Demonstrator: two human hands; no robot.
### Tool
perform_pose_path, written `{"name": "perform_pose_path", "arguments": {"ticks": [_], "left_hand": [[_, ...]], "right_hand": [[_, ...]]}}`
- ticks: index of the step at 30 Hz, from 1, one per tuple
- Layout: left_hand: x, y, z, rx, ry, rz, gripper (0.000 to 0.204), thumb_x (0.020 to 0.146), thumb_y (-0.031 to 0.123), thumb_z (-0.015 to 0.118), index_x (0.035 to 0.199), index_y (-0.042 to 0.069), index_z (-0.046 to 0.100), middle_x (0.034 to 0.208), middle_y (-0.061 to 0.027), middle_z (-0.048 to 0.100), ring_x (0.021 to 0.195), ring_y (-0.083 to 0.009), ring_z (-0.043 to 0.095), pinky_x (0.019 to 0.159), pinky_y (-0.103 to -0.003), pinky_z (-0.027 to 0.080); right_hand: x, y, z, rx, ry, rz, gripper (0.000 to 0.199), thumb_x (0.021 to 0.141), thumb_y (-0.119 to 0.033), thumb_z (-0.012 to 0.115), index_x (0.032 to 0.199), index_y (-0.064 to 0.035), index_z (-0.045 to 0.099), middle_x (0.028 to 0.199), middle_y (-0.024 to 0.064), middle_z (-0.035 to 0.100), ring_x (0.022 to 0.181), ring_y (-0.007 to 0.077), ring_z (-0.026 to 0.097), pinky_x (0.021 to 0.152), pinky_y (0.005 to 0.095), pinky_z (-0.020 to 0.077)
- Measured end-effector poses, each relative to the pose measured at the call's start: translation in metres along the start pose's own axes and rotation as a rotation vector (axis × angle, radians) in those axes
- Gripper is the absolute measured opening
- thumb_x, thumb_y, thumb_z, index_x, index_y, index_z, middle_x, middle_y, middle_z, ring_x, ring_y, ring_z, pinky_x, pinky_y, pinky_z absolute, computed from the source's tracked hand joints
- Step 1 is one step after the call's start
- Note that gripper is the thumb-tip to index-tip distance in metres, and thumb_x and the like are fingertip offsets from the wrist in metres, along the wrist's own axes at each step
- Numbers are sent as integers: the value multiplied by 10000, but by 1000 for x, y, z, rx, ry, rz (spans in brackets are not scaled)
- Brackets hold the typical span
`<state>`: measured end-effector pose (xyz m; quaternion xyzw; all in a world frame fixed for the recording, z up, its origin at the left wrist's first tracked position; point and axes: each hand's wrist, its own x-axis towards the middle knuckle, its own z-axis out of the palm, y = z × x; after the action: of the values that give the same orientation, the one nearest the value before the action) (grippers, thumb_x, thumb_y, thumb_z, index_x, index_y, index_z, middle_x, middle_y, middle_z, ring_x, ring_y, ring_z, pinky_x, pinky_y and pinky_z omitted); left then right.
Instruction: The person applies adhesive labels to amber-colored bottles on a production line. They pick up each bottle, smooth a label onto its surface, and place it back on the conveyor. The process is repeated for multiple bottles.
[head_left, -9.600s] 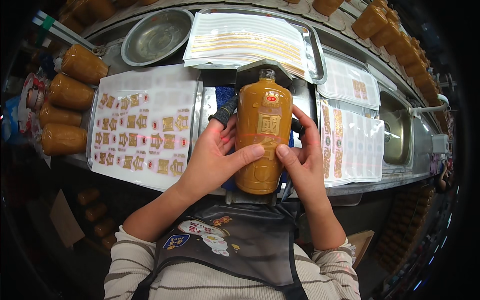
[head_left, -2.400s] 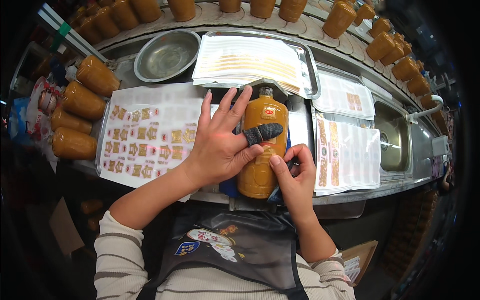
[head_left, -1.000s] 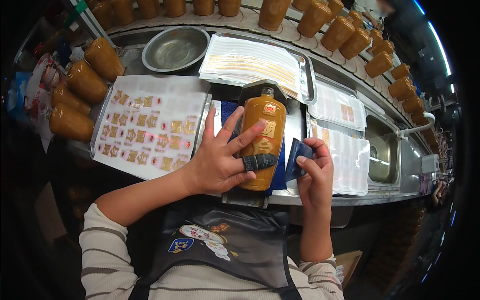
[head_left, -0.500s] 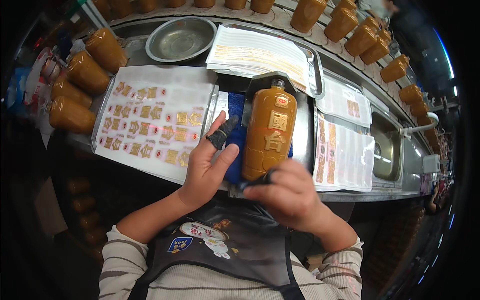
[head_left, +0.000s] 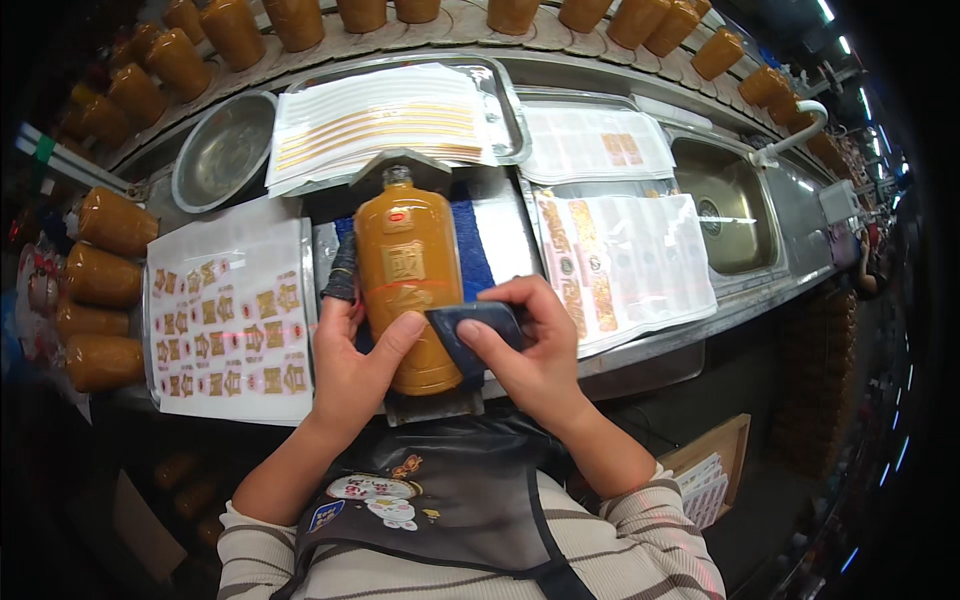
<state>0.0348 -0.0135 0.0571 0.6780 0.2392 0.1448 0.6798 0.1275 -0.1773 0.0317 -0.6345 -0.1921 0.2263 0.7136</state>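
The amber-brown bottle (head_left: pixel 405 270) lies on its back in front of me, over the blue cloth (head_left: pixel 470 240) on the counter (head_left: pixel 640 350). Its neck points away from me, its base toward my body, and its long axis runs nearly straight out, the neck end leaning slightly left; the raised front faces up. My left grip (head_left: pixel 350 370) grasps its left side, thumb on the lower front, a dark sleeve (head_left: pixel 342 268) on one finger. My right grip (head_left: pixel 525 355) pinches a dark blue flat piece (head_left: pixel 447 325), one corner pointing left over the bottle's lower right front; I cannot tell whether it touches. Label sheets (head_left: pixel 260 235) lie to the left, more white sheets (head_left: pixel 650 270) to the right.
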Motion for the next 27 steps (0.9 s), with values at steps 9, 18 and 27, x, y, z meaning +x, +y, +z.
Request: {"name": "perform_pose_path", "arguments": {"ticks": [9, 18, 27], "left_hand": [[-2, -7, -2, 116, 36, -18, 560, 877, 198, 771, 1299, -20, 473, 1228, -131, 603, 1128, -194, 588, 1024, -355, 445], [-5, -10, -6, 28, -3, -23, 554, 952, 161, 655, 1399, -46, 401, 1311, -161, 553, 1212, -213, 556, 1068, -354, 421], [-6, -10, -9, 1, -18, -14, 617, 975, 211, 612, 1459, -64, 344, 1385, -179, 512, 1269, -226, 528, 1096, -358, 391]], "right_hand": [[15, 5, -141, -240, 163, 325, 161, 861, -157, 726, 904, -19, 655, 817, -10, 623, 773, 54, 564, 714, 233, 462], [45, -1, -205, -1401, -18, 482, 613, 666, -430, 859, 1031, -20, 585, 1024, 184, 652, 967, 345, 637, 816, 421, 501], [81, 9, -225, -1369, -66, 355, 608, 676, -330, 865, 1169, -95, 598, 1079, 175, 628, 1025, 355, 632, 869, 424, 502]]}}
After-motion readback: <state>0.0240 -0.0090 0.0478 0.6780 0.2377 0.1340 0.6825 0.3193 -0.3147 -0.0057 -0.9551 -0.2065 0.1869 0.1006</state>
